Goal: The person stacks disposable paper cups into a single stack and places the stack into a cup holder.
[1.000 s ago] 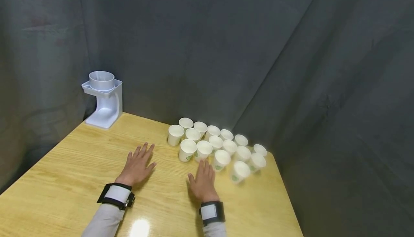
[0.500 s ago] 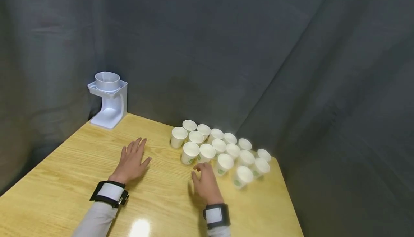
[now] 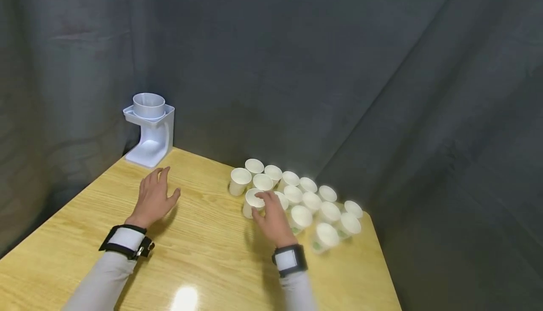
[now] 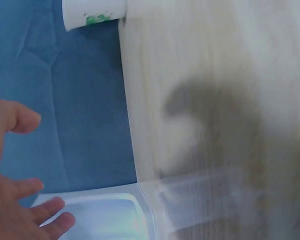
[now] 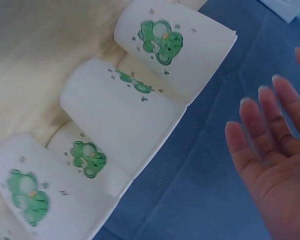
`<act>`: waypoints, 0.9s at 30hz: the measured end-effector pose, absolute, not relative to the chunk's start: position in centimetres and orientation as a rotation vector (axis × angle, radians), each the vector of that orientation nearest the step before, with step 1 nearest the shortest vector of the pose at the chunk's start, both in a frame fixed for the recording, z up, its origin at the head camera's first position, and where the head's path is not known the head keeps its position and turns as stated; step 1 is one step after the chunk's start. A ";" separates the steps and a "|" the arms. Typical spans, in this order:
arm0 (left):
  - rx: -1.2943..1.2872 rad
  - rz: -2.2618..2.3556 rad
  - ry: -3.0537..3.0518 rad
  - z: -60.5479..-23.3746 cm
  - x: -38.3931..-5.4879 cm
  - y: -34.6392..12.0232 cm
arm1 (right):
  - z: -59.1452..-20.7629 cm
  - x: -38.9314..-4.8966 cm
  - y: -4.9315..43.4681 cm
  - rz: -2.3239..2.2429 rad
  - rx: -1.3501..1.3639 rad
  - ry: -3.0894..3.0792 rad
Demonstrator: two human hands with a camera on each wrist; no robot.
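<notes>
My left hand (image 3: pixel 150 199) is over the table's left side, fingers spread and holding nothing. Just beyond it stands a pale C-shaped stand (image 3: pixel 167 129) with a round cup-like piece (image 3: pixel 148 107) on top. In the left wrist view the fingers of my left hand (image 4: pixel 20 210) overlap the stand's base (image 4: pixel 105 215). My right hand (image 3: pixel 275 221) is raised at the near row of white paper cups, fingers slightly bent toward the front-left cup (image 3: pixel 251 203). In the right wrist view my right hand (image 5: pixel 280 165) grips nothing; beside it are cups printed with green bears (image 5: pixel 162 42).
Several upright paper cups (image 3: pixel 311 201) stand in slanting rows across the back right of the wooden table (image 3: pixel 203 254). A nearer one (image 3: pixel 325 236) stands at the right end. Dark curtains (image 3: pixel 263 66) close off the back and both sides.
My left hand has moved left and forward toward the stand. My right hand's fingers have bent and it has moved forward over the front-left cup. The view has shifted slightly.
</notes>
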State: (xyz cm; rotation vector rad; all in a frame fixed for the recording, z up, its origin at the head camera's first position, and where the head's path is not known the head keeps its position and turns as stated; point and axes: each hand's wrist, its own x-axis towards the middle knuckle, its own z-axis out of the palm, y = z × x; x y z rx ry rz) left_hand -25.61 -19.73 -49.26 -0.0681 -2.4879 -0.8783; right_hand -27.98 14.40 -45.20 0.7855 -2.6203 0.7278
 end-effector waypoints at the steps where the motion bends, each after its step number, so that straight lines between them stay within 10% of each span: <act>1: -0.056 -0.903 -2.460 -49.1 -25.8 -20.2 | -45.1 -28.3 14.3 0.716 0.793 -2.617; 27: 0.468 -1.561 -2.203 -45.9 -36.4 -27.3 | -46.8 -29.9 14.4 0.403 0.834 -2.817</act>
